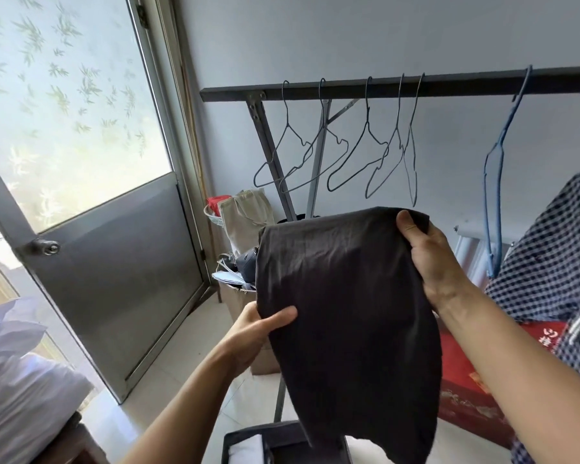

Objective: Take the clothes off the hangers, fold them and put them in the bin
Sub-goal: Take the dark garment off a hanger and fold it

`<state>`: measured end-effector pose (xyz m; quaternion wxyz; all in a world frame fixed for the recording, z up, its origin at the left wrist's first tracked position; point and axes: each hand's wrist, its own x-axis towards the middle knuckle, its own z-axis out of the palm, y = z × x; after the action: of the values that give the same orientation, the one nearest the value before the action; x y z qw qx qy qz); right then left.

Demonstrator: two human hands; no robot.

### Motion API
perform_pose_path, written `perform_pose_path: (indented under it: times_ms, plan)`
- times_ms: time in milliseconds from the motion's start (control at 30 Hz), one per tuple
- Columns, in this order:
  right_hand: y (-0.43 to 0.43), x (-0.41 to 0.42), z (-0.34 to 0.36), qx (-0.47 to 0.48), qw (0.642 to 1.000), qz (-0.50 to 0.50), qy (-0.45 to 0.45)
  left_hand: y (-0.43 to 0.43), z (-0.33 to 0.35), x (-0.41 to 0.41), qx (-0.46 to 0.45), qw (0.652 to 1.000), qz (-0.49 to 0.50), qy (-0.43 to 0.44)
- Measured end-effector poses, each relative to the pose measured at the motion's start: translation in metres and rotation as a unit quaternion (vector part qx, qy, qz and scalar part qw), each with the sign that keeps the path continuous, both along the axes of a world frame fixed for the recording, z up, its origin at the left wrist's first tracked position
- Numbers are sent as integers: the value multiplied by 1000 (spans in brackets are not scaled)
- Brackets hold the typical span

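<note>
The dark cloth (345, 296) covers part of the bin (248, 432) below. The left hand (252, 333) pinches its left edge, and the raised right hand (429, 256) grips its top corner. Only the thumbs show in front.

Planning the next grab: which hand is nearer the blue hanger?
Right. The right hand grips the top corner of the dark garment, just left of the blue hanger; the left hand pinches its opposite edge, lower and farther left.

Red box (459, 396), right: white printed characters near its top edge — partly cut off by the checked garment (549, 256), not legible.
Elsewhere: nothing readable.
</note>
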<state>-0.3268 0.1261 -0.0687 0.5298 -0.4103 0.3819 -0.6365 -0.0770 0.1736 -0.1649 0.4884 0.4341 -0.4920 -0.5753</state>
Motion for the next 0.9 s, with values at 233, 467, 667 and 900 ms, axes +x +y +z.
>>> perform_pose_path:
  times_ms: [233, 467, 667, 900]
  plan:
    - [-6, -10, -11, 28, 999, -6, -24, 5, 25, 5, 43, 996, 41, 71]
    - [12, -16, -20, 66, 971, 211, -86, 3, 41, 6, 65, 984, 110, 126]
    - [25, -11, -43, 80, 949, 297, 68, 0, 54, 4, 49, 980, 128, 142]
    - [16, -4, -54, 93, 979, 144, 115, -6, 59, 6, 18, 986, 154, 64]
